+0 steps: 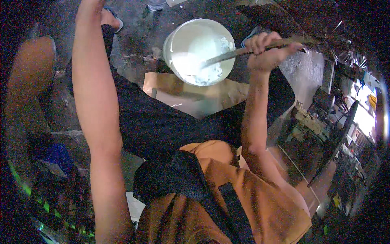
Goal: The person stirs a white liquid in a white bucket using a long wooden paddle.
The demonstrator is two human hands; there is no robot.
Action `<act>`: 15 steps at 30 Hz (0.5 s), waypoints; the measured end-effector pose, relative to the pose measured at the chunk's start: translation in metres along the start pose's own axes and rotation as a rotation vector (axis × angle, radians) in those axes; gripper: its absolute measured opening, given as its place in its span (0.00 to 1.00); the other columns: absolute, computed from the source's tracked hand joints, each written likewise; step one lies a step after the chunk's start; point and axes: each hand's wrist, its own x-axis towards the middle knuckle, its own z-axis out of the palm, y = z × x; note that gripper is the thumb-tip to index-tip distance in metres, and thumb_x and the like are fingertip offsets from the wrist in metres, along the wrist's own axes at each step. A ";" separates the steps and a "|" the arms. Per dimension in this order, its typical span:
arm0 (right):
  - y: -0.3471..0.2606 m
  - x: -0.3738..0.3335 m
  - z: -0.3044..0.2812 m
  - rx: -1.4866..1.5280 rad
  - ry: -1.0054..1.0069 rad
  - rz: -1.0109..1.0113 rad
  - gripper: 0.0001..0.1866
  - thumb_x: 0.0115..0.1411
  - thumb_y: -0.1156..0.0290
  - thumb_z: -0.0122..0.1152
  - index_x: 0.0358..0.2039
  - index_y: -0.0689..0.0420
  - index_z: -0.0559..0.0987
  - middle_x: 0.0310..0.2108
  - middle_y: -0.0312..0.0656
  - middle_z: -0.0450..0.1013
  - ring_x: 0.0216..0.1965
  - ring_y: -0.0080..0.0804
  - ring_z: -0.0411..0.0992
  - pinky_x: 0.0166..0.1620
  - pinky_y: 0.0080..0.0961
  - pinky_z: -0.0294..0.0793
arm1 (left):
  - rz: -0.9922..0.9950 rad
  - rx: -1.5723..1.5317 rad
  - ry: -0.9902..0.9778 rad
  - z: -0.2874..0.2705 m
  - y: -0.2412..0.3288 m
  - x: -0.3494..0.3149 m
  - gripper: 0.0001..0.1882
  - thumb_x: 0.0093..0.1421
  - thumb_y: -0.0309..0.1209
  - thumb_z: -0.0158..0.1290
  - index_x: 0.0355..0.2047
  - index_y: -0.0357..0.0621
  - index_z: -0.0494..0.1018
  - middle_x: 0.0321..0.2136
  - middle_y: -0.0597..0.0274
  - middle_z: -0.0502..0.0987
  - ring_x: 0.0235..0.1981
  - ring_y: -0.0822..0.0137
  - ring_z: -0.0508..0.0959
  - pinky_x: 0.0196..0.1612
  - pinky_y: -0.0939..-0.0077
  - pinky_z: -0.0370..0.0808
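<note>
A white bucket (167, 49) stands on the dark floor ahead of me, with a white, wet-looking mix (209, 75) at its bottom and smeared on its inner wall. My right hand (264, 51) is closed round a long stick (231, 55) to the right of the bucket. The stick slants down to the left over the rim, its lower end in the white mix. My left arm (97, 101) reaches straight ahead along the left side, and its hand lies beyond the top edge, out of sight.
A brown cardboard piece (162, 83) lies between the bucket and my dark-trousered legs (162, 122). Past the bucket is a clear container (156, 4). A foot in a sandal (111, 20) shows at upper left. Cluttered tools and materials (321, 118) fill the right side.
</note>
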 end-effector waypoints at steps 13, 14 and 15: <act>-0.001 0.006 -0.016 0.082 0.053 -0.052 0.44 0.45 0.17 0.23 0.14 0.51 0.61 0.08 0.33 0.51 0.10 0.28 0.49 0.16 0.24 0.51 | 0.022 -0.060 -0.004 0.002 0.007 -0.006 0.19 0.63 0.42 0.51 0.30 0.35 0.75 0.19 0.66 0.73 0.21 0.76 0.71 0.27 0.80 0.68; 0.001 0.009 -0.018 0.106 0.032 -0.171 0.42 0.49 0.20 0.25 0.16 0.50 0.62 0.09 0.33 0.53 0.09 0.27 0.50 0.16 0.24 0.51 | 0.026 -0.066 -0.008 0.004 0.005 -0.004 0.19 0.63 0.42 0.51 0.30 0.35 0.75 0.19 0.66 0.73 0.21 0.76 0.71 0.27 0.80 0.68; 0.010 0.013 -0.016 0.141 -0.001 -0.281 0.40 0.52 0.22 0.27 0.18 0.50 0.63 0.10 0.32 0.54 0.09 0.26 0.50 0.16 0.24 0.51 | -0.014 -0.022 0.013 0.000 0.002 -0.003 0.19 0.63 0.42 0.51 0.30 0.35 0.75 0.19 0.66 0.73 0.21 0.76 0.70 0.27 0.80 0.68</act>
